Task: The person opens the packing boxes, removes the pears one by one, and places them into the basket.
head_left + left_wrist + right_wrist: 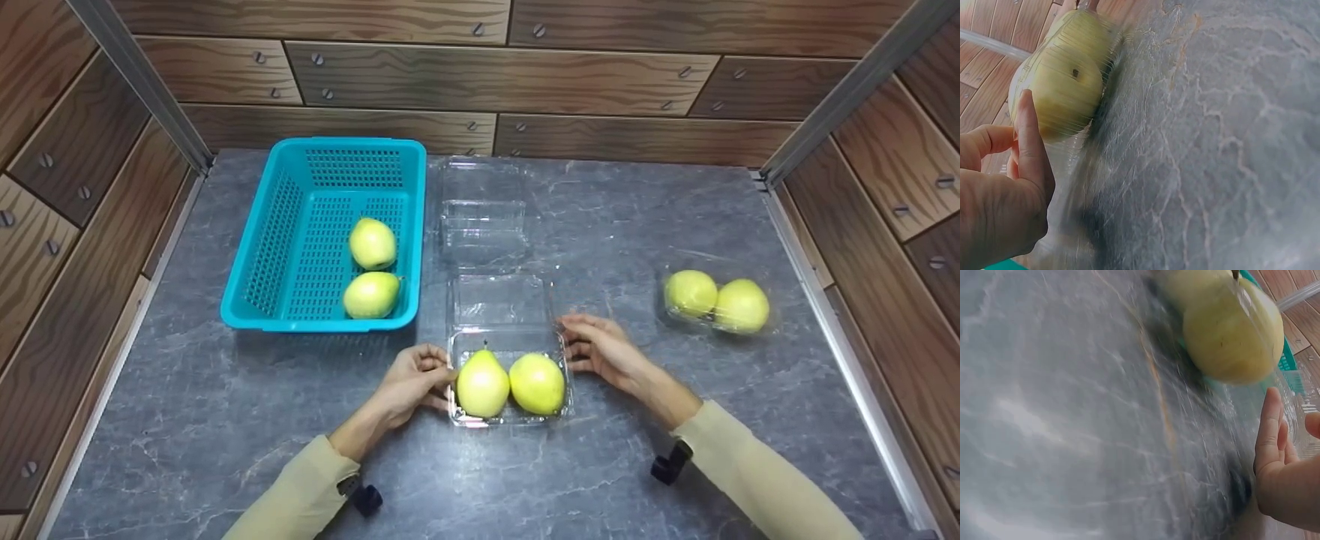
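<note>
- Between the fingertips of both hands sits the see-through box (pixel 510 424), flat on the table (pixel 300 420), holding an upright-looking pear (pixel 483 386) nearer the left fingers and a rounder-looking pear (pixel 537 384) nearer the right ones; side by side, they seem placed to share the width.
- At the box's left edge, the left hand (pixel 409 381) has its thumb and fingers drawn narrow; I cannot tell whether they pinch the rim or merely touch it.
- Along the opposite edge, the right hand (pixel 604 351) has fairly straight fingers, thumb apart in the wrist view, gripping nothing; with a hand on each side, the box is probably kept square and steady.
- Beyond the fingertips, the lid (pixel 501 300) lies folded back, leaving the pears uncovered from above.
- Farther past it is another plastic box (pixel 484 210), within easy reach.
- Beyond and left of the left fingers, the basket (pixel 322 326) has two loose pears (pixel 371 295) along its side nearest them.
- Well right of the right fingers, a filled box (pixel 721 274) holds two more pears (pixel 742 306), perhaps set aside there for room.
</note>
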The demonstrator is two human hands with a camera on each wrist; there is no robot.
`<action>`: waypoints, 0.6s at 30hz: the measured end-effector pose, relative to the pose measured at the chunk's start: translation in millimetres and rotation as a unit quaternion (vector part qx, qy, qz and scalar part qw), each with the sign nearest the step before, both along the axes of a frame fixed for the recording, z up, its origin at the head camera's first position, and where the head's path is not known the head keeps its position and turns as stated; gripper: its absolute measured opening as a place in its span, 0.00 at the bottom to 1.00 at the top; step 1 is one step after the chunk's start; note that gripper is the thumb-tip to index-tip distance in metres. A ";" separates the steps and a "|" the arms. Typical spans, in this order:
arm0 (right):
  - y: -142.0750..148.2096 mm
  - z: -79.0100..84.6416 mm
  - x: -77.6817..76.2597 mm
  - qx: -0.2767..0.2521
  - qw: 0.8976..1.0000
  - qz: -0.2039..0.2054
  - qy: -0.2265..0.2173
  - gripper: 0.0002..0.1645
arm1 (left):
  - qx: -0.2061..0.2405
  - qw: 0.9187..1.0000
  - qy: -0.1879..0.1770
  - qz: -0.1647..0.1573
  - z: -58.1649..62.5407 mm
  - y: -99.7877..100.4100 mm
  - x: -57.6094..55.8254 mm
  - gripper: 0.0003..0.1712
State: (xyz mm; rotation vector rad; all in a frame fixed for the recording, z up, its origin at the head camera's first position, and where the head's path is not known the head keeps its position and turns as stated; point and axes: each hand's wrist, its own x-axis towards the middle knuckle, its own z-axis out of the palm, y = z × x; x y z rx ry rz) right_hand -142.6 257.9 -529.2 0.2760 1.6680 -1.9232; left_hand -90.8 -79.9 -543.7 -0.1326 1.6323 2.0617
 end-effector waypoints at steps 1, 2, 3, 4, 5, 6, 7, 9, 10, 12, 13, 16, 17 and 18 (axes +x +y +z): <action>0.9 0.4 2.9 -0.006 1.000 0.004 -0.002 0.17 | -0.001 1.000 0.000 0.000 0.1 0.0 0.0 0.11; 1.9 0.8 5.7 -0.010 1.000 0.007 -0.004 0.17 | -0.002 1.000 -0.001 0.000 0.1 -0.1 0.0 0.11; 2.6 1.2 8.5 -0.014 1.000 0.009 -0.007 0.16 | -0.002 1.000 -0.001 -0.001 0.0 -0.2 0.0 0.11; 3.4 1.7 10.9 -0.017 1.000 0.012 -0.008 0.17 | -0.002 1.000 -0.001 -0.001 0.0 -0.2 -0.2 0.11; 4.0 2.2 13.3 -0.017 1.000 0.017 -0.009 0.18 | -0.003 1.000 -0.001 -0.001 0.0 -0.3 -0.2 0.11; 4.5 2.6 15.5 -0.019 1.000 0.021 -0.010 0.19 | -0.003 1.000 -0.002 0.000 0.1 -0.2 -0.3 0.12; 4.5 2.7 17.6 -0.021 0.999 0.021 -0.012 0.19 | -0.004 1.000 -0.002 0.000 0.2 -0.1 -0.3 0.12; 4.7 2.6 21.6 -0.024 0.999 0.026 -0.016 0.19 | -0.006 1.000 -0.001 0.001 0.3 -0.1 -0.1 0.12; 4.4 2.5 23.3 -0.025 0.999 0.028 -0.017 0.19 | -0.008 1.000 0.000 0.002 0.3 -0.1 0.0 0.12; 4.0 1.9 26.1 -0.029 0.999 0.030 -0.020 0.17 | -0.010 1.000 0.003 0.003 0.4 0.1 0.3 0.13; 3.6 1.8 27.3 -0.029 0.999 0.030 -0.021 0.16 | -0.011 1.000 0.004 0.004 0.4 0.1 0.4 0.12; 2.4 1.4 30.1 -0.031 0.999 0.030 -0.023 0.13 | -0.012 1.000 0.007 0.006 0.4 0.4 0.7 0.12; 2.0 1.3 30.7 -0.032 0.999 0.029 -0.024 0.11 | -0.012 1.000 0.007 0.007 0.7 0.6 0.7 0.12; 1.9 1.0 31.1 -0.033 0.999 0.030 -0.024 0.09 | -0.012 1.000 0.008 0.007 1.0 0.7 0.7 0.12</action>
